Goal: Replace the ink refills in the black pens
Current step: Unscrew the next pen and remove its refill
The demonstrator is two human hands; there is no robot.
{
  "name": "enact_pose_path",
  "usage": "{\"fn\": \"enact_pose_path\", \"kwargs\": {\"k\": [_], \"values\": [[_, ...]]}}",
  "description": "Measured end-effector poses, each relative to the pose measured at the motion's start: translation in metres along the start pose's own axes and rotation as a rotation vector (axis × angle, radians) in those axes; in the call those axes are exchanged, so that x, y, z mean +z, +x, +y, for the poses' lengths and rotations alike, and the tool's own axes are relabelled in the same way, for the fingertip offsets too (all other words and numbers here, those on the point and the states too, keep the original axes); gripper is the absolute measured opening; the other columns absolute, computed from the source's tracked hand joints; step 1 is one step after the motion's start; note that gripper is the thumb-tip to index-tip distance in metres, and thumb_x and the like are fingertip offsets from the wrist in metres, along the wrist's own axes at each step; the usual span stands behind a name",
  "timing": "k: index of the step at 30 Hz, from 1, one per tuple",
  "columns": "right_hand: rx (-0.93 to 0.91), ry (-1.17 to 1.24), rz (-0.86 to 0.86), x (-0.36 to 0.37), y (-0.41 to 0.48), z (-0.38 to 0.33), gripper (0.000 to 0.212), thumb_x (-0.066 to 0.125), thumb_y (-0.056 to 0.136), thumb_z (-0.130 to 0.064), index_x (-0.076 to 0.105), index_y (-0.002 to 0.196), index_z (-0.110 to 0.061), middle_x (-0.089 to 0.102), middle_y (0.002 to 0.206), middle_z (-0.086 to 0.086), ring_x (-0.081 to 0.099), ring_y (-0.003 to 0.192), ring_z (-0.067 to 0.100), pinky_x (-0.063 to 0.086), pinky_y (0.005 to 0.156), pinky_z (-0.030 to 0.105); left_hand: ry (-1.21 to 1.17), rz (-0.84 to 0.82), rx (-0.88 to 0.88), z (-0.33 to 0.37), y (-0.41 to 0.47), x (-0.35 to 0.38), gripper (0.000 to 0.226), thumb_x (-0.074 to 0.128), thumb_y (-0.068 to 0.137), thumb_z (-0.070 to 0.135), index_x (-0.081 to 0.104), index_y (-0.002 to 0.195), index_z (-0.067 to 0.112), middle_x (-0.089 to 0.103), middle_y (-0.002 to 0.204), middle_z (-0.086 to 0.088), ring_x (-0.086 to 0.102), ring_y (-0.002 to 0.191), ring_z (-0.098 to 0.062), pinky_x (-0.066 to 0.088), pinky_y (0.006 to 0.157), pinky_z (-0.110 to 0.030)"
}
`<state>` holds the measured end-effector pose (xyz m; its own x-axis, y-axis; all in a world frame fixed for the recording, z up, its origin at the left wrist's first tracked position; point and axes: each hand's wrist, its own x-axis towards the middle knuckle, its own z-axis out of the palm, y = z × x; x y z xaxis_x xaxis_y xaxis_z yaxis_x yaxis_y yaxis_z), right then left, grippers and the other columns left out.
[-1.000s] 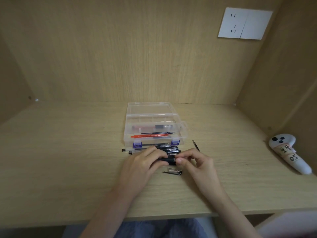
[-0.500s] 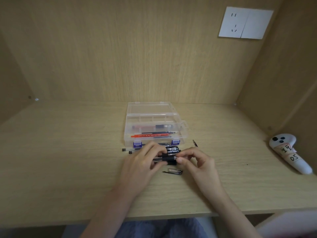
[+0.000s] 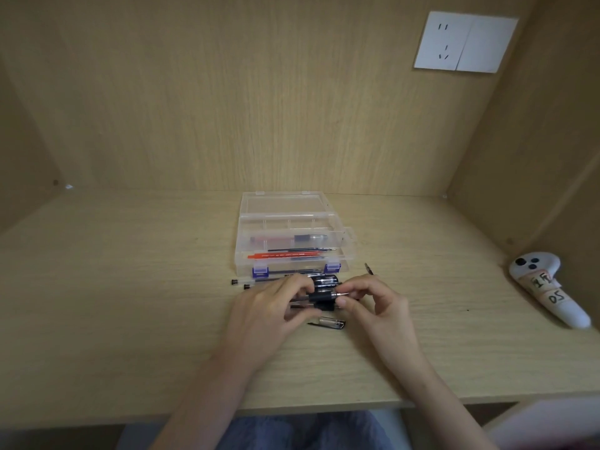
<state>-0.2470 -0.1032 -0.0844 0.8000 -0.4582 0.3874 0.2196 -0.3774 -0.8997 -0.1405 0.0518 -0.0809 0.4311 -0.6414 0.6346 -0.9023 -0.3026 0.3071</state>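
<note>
Clasping the black pen (image 3: 319, 297) in the left grip (image 3: 266, 315), pinching its metal tip end in the right grip (image 3: 380, 306), just over the bench (image 3: 130, 319). Risking slippage by twisting too hard, flinging the tip toward loose refills (image 3: 250, 284) beyond the left grip.

The place was an enclosed study desk. Light wood panels (image 3: 227, 108) walled the tabletop (image 3: 130, 319) along its rear and side edges. A white wall socket (image 3: 464, 43) was mounted upper right. A clear box (image 3: 289, 203) at centre held ink refills (image 3: 302, 250).
</note>
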Motion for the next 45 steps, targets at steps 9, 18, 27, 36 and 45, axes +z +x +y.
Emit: {"fn": "enact_pose_path", "kwargs": {"k": [9,18,27,36,45], "values": [[-0.021,-0.003,0.013,0.0000,-0.0003,0.0011,0.024,0.072,0.073,0.004,0.070,0.082,-0.018,0.065,0.079,-0.012,0.055,0.075,0.002,0.041,0.076,0.011,-0.002,0.014,0.009,-0.0025,-0.0010,0.0018,0.027,0.049,0.087,0.047,0.063,0.097,0.026,0.060,0.082,0.017,0.054,0.065,0.002,0.046,0.055,-0.016],[-0.016,0.010,0.032,-0.0007,0.0005,0.0006,0.026,0.073,0.073,0.004,0.070,0.081,-0.020,0.065,0.079,-0.008,0.055,0.076,0.003,0.041,0.075,0.011,0.002,0.016,-0.006,-0.0049,-0.0007,0.0049,0.035,0.039,0.090,0.049,0.065,0.089,0.026,0.063,0.079,0.016,0.058,0.064,0.000,0.051,0.053,-0.024],[-0.010,0.012,0.033,-0.0010,0.0009,0.0021,0.033,0.072,0.074,0.003,0.071,0.082,-0.029,0.066,0.082,0.000,0.056,0.077,0.007,0.043,0.077,0.013,-0.019,0.008,-0.042,-0.0037,-0.0017,0.0037,0.029,0.045,0.082,0.058,0.055,0.093,0.033,0.064,0.074,0.017,0.057,0.057,0.002,0.050,0.050,-0.023],[0.015,0.009,0.099,-0.0022,0.0010,0.0021,0.027,0.071,0.076,0.002,0.071,0.081,-0.024,0.067,0.081,-0.005,0.057,0.077,0.005,0.042,0.076,0.012,-0.028,0.064,-0.053,-0.0072,-0.0013,0.0065,0.038,0.036,0.093,0.046,0.065,0.085,0.022,0.062,0.078,0.015,0.056,0.064,0.000,0.051,0.055,-0.027],[-0.023,-0.339,0.073,0.0000,-0.0009,0.0066,0.010,0.073,0.080,-0.019,0.068,0.079,-0.028,0.063,0.079,-0.012,0.048,0.087,0.006,0.036,0.078,0.015,-0.121,0.149,-0.186,-0.0042,-0.0004,0.0017,0.023,0.043,0.088,0.046,0.053,0.089,0.026,0.056,0.084,0.018,0.056,0.072,0.001,0.043,0.056,-0.016]]}}
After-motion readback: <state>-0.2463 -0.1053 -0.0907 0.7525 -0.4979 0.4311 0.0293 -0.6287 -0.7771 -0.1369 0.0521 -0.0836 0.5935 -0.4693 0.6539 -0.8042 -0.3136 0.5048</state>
